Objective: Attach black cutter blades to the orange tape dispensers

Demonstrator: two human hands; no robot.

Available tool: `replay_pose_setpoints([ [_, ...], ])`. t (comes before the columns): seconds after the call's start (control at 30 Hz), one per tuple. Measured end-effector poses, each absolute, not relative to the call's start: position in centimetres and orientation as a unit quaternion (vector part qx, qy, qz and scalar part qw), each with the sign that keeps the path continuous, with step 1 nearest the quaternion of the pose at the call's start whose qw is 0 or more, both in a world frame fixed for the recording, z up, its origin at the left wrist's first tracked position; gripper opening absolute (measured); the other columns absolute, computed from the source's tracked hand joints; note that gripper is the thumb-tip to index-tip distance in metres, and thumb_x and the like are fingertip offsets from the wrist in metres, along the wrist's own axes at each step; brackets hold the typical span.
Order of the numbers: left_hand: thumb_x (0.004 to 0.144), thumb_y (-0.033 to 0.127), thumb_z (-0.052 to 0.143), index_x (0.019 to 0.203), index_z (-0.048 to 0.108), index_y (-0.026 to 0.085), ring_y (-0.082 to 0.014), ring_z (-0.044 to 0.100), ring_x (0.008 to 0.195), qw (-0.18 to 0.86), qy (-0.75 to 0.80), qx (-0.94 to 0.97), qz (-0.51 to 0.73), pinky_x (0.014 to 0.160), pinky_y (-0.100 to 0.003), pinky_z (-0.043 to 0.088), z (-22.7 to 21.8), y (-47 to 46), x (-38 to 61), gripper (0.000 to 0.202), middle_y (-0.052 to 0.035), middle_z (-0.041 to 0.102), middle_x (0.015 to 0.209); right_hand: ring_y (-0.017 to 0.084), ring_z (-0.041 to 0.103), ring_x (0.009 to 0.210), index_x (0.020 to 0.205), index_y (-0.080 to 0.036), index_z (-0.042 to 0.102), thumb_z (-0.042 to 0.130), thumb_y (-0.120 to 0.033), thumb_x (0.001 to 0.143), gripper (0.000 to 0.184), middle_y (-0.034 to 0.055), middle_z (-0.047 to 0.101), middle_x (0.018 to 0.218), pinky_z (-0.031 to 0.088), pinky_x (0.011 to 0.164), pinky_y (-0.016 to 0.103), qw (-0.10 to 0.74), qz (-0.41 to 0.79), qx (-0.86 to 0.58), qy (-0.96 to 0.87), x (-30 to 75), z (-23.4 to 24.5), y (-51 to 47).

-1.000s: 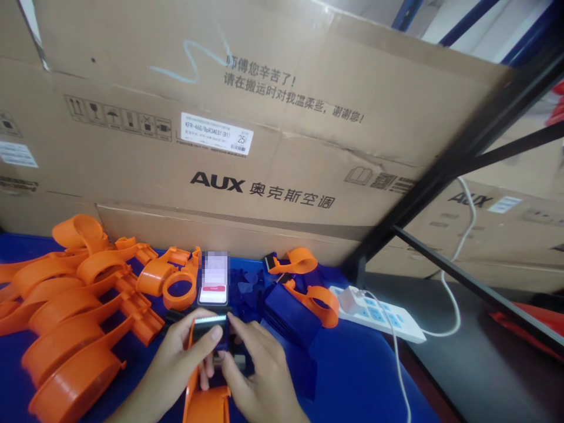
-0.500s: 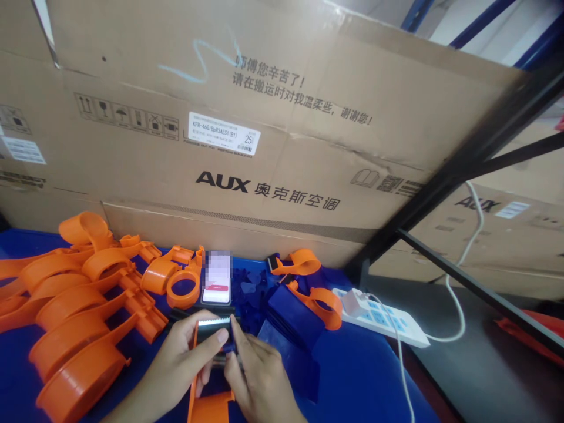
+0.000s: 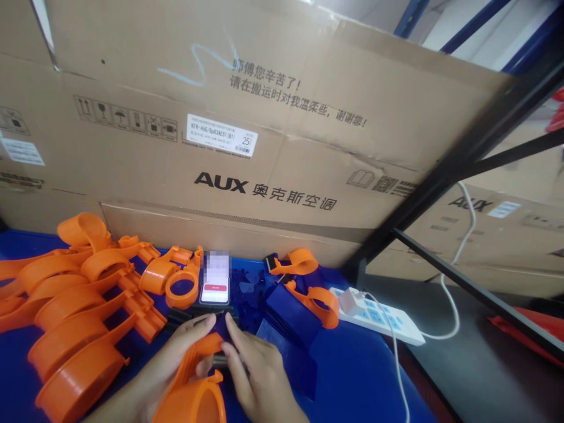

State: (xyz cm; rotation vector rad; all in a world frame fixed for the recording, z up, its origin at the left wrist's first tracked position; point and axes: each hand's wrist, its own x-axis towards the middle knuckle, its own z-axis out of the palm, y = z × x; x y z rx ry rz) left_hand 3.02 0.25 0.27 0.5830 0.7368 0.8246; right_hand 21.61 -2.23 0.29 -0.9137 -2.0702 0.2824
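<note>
An orange tape dispenser [image 3: 190,401] is held between both hands, its round hub toward me. My left hand [image 3: 178,346] grips the dispenser's head from the left, thumb on top. At the far end, my right hand [image 3: 262,367] presses a small dark blue plastic piece [image 3: 221,326] against that head with its fingertips. Part of the blue piece and the dispenser's blade end are hidden by the fingers. Just beyond the hands, dark strips [image 3: 180,316] lie on the blue surface, below a lit phone [image 3: 215,277].
Many orange dispenser frames [image 3: 73,320] are heaped at left. Two dispensers [image 3: 324,305] with dark parts lie at right, beside stacked blue sheets [image 3: 293,317] and small blue pieces [image 3: 249,286]. A white power strip [image 3: 383,317] with cables sits right. A large carton [image 3: 264,158] stands behind.
The dispenser has been turned: its toothed blade faced me before, and now its orange head and round hub show. Both hands have stayed close together on it.
</note>
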Motion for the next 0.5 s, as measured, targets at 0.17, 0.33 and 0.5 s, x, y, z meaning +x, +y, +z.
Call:
replay_pose_setpoints([
  [0.17, 0.083, 0.069, 0.075, 0.081, 0.070, 0.018, -0.0066, 0.039, 0.029, 0.813, 0.345, 0.285, 0.373, 0.037, -0.016, 0.028, -0.24, 0.34, 2.88, 0.051, 0.0039, 0.054, 0.036, 0.022, 0.078, 0.076, 0.165, -0.013, 0.034, 0.042, -0.019, 0.110, 0.056, 0.0139, 0.080, 0.097, 0.068, 0.073, 0.034, 0.417, 0.086, -0.342, -0.838, 21.61, -0.14, -1.92],
  [0.33, 0.083, 0.069, 0.074, 0.081, 0.070, 0.018, -0.0069, 0.040, 0.028, 0.819, 0.346, 0.273, 0.366, 0.038, -0.015, 0.028, -0.53, 0.16, 2.96, 0.051, 0.0044, 0.053, 0.036, 0.023, 0.078, 0.076, 0.165, -0.011, 0.033, 0.040, -0.016, 0.110, 0.056, 0.0154, 0.080, 0.098, 0.069, 0.075, 0.035, 0.401, 0.091, -0.350, -0.842, 21.78, -0.11, -2.25],
  [0.5, 0.082, 0.069, 0.075, 0.076, 0.067, 0.018, -0.0065, 0.037, 0.029, 0.811, 0.355, 0.275, 0.374, 0.036, -0.017, 0.028, 0.19, 0.00, 3.07, 0.052, 0.0056, 0.050, 0.036, 0.022, 0.078, 0.076, 0.165, -0.012, 0.035, 0.041, -0.016, 0.110, 0.055, 0.0155, 0.080, 0.100, 0.068, 0.077, 0.035, 0.407, 0.108, -0.348, -0.838, 21.80, 0.02, -2.28],
])
